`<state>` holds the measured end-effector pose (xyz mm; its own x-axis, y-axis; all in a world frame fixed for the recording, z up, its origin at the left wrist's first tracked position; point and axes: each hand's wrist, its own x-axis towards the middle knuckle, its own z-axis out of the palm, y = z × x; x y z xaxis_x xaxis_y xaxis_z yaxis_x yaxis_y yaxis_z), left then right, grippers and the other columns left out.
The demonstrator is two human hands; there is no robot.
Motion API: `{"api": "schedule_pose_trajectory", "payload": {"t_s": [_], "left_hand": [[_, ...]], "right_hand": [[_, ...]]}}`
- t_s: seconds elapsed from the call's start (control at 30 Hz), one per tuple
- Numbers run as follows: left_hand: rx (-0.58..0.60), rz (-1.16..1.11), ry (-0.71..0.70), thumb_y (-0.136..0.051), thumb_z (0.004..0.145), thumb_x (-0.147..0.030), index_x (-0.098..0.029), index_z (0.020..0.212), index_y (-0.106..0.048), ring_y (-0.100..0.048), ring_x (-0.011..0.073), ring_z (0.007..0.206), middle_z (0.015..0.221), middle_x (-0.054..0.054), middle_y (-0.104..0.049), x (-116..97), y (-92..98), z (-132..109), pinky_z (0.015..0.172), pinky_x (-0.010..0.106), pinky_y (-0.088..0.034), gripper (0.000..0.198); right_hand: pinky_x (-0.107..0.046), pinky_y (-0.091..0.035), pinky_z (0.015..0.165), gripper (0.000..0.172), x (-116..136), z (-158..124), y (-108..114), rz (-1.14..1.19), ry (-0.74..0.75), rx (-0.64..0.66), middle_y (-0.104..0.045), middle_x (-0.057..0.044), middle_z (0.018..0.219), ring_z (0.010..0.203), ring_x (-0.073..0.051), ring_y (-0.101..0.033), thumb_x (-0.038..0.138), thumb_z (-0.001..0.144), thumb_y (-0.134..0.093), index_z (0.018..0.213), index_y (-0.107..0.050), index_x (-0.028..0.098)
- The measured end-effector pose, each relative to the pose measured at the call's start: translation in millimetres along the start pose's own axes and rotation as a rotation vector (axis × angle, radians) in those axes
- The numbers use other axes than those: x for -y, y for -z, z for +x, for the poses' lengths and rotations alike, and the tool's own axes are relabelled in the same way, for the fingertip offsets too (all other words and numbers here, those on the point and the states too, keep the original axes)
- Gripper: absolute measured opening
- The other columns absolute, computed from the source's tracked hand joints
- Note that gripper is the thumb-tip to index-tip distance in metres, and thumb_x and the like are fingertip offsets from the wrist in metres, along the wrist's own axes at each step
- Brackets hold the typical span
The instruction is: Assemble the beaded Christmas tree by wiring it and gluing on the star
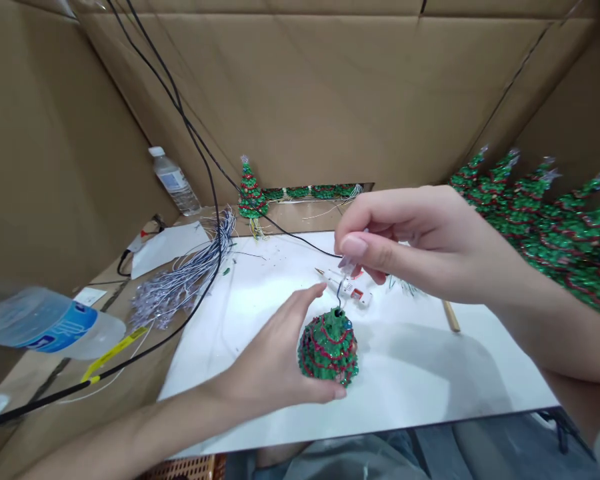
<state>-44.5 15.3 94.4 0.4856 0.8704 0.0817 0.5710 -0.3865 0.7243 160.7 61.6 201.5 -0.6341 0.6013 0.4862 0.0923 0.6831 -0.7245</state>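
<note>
My left hand (280, 357) is wrapped round a small green Christmas tree (330, 350) with red garland, held above the white board (220, 400). A small hole shows in the tree's top, and a thin wire (339, 293) rises from it. That wire leads up to a clear, star-like topper (349, 264), which my right hand (380, 243) pinches between thumb and fingers; the fingers hide part of it. Just behind the wire, a white glue gun (356, 291) lies on the board.
Bundled wires with clear toppers (167, 293) lie left. Finished trees (525, 207) crowd the right; another tree (251, 193) stands at the back. Two water bottles (73, 327) (175, 181) are left. A black cable (213, 193) crosses the view. A wooden stick (451, 317) lies right.
</note>
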Motion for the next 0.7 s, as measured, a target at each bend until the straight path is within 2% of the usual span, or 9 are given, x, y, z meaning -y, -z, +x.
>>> {"api": "schedule_pose_trajectory", "payload": {"t_s": [0.1,0.17,0.23,0.33,0.43,0.53,0.7], "left_hand": [[-0.053,0.022,0.1,-0.087,0.056,-0.038,-0.016,0.144,-0.032,-0.043,0.0392,0.136,0.146,0.021,-0.045,14,-26.1,-11,0.115,0.058,-0.036,0.106],[-0.085,0.015,0.14,-0.084,0.058,-0.037,-0.018,0.139,-0.036,-0.05,0.0399,0.129,0.138,0.02,-0.053,18,-36.5,-14,0.11,0.059,-0.041,0.097],[-0.095,-0.016,0.158,-0.082,0.061,-0.034,-0.019,0.13,-0.043,-0.056,0.0373,0.121,0.128,0.016,-0.06,17,-40.5,-14,0.104,0.055,-0.047,0.081],[-0.11,-0.05,0.171,-0.082,0.06,-0.028,-0.019,0.12,-0.047,-0.06,0.0338,0.114,0.121,0.013,-0.063,11,-39.0,-11,0.099,0.05,-0.05,0.069],[-0.122,-0.044,0.165,-0.082,0.06,-0.026,-0.019,0.12,-0.047,-0.06,0.0326,0.112,0.121,0.012,-0.063,8,-35.4,-8,0.098,0.047,-0.05,0.071],[-0.175,-0.012,0.109,-0.082,0.062,-0.022,-0.021,0.123,-0.047,-0.06,0.0289,0.112,0.121,0.009,-0.062,10,-29.7,-4,0.096,0.042,-0.05,0.071],[-0.286,0.053,0.036,-0.08,0.066,-0.02,-0.024,0.124,-0.049,-0.06,0.0234,0.108,0.118,0.003,-0.063,10,-6.7,8,0.091,0.034,-0.048,0.065]], "right_hand": [[-0.019,-0.037,0.044,0.033,-5,-1,2,0.059,-0.014,-0.026,-0.058,0.002,0.065,0.052,-0.006,-0.049,0.048,0.087,-0.066,0.077,-0.061,0.017],[-0.019,-0.038,0.045,0.033,-5,0,3,0.086,-0.013,-0.017,-0.059,0.002,0.065,0.052,-0.006,-0.048,0.049,0.086,-0.066,0.077,-0.061,0.017],[-0.019,-0.038,0.045,0.034,-4,2,4,0.096,-0.005,-0.005,-0.059,0.002,0.065,0.053,-0.006,-0.048,0.05,0.086,-0.066,0.077,-0.06,0.017],[-0.018,-0.038,0.045,0.035,0,7,5,0.096,0.036,-0.009,-0.056,0.003,0.062,0.053,-0.005,-0.048,0.047,0.087,-0.066,0.073,-0.058,0.017],[-0.016,-0.036,0.044,0.033,5,11,5,0.032,0.096,-0.017,-0.052,0.005,0.059,0.051,-0.003,-0.044,0.042,0.089,-0.065,0.071,-0.057,0.016],[-0.014,-0.033,0.044,0.027,14,14,7,-0.126,0.133,-0.027,-0.05,0.006,0.058,0.051,-0.001,-0.041,0.032,0.092,-0.061,0.071,-0.059,0.015],[-0.012,-0.035,0.051,0.022,33,15,12,-0.274,0.258,-0.169,-0.047,0.009,0.059,0.053,0.0,-0.04,0.02,0.091,-0.061,0.071,-0.06,0.015]]}}
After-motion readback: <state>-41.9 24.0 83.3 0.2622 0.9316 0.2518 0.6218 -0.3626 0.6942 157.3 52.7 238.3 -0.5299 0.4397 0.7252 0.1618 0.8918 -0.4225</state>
